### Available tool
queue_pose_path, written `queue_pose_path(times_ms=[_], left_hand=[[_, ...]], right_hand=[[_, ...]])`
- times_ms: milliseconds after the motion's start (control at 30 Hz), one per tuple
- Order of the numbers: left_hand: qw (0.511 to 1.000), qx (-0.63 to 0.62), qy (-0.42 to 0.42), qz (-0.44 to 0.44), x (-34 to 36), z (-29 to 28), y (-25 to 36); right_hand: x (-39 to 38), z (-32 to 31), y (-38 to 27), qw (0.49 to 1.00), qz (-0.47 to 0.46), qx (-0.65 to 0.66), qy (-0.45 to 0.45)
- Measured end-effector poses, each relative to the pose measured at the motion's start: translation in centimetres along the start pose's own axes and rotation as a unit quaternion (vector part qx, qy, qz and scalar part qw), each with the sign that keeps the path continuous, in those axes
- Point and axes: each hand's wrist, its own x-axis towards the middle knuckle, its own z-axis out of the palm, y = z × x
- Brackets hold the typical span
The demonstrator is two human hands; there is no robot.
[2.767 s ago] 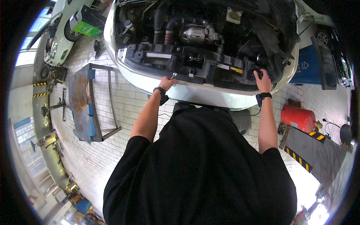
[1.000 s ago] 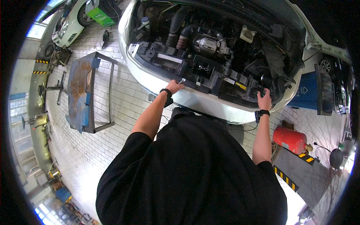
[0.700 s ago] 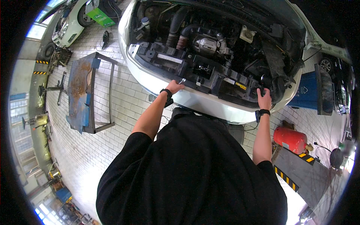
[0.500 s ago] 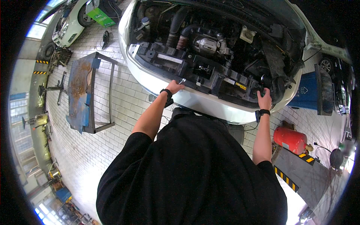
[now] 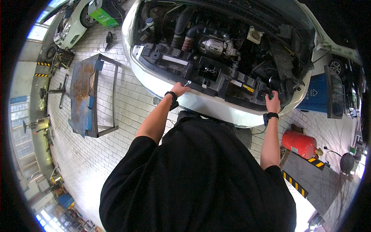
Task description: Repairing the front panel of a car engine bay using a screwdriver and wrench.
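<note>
My left hand (image 5: 180, 89) is closed over the car's front edge, near the middle. From its fingers sticks the shiny rounded metal head of a wrench (image 5: 188, 83); the rest of the tool is hidden. My right hand (image 5: 273, 102) reaches into the front right corner of the engine bay. Its thumb and fingers close around a black part (image 5: 271, 95), too dark to name, just below a ribbed black hose (image 5: 274, 82). Between the hands runs the white front bumper (image 5: 216, 104), with the black front panel (image 5: 208, 82) behind it.
The open engine bay holds a silver metal housing (image 5: 213, 45) and a white reservoir (image 5: 254, 35). A rusty-topped metal workbench (image 5: 83, 83) stands at left. On the right are a blue bin (image 5: 315, 92), a red tank (image 5: 298, 144) and a striped grey lift ramp (image 5: 315, 181).
</note>
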Motion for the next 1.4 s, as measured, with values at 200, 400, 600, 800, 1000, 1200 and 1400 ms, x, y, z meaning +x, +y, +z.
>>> queue_pose_path(times_ms=[200,400,600,800,1000,1200,1400], left_hand=[[1.000,-0.006,-0.016,0.001,-0.1,-0.1,0.4],[1.000,-0.011,0.003,0.007,0.4,0.3,-0.3],[1.000,-0.009,0.006,0.009,0.0,0.2,0.0],[1.000,0.009,0.021,-0.009,-0.3,0.1,0.2],[1.000,-0.008,0.009,-0.006,-1.3,-0.1,0.4],[0.999,-0.017,0.035,0.007,-2.3,0.0,1.9],[0.998,-0.054,-0.015,0.020,-0.2,0.2,-1.3]], right_hand=[[0.5,0.9,1.5,1.000,0.003,0.001,-0.014],[0.8,1.5,1.7,0.999,-0.006,0.032,0.014],[0.5,1.9,2.0,0.999,-0.026,0.003,0.018],[-1.9,0.4,1.2,0.996,-0.009,0.045,0.075],[-6.1,-1.4,0.8,0.989,0.044,0.076,0.123],[-9.4,-3.4,-0.5,0.985,0.047,0.102,0.133],[-9.5,-2.8,-0.8,0.975,0.054,0.160,0.143]])
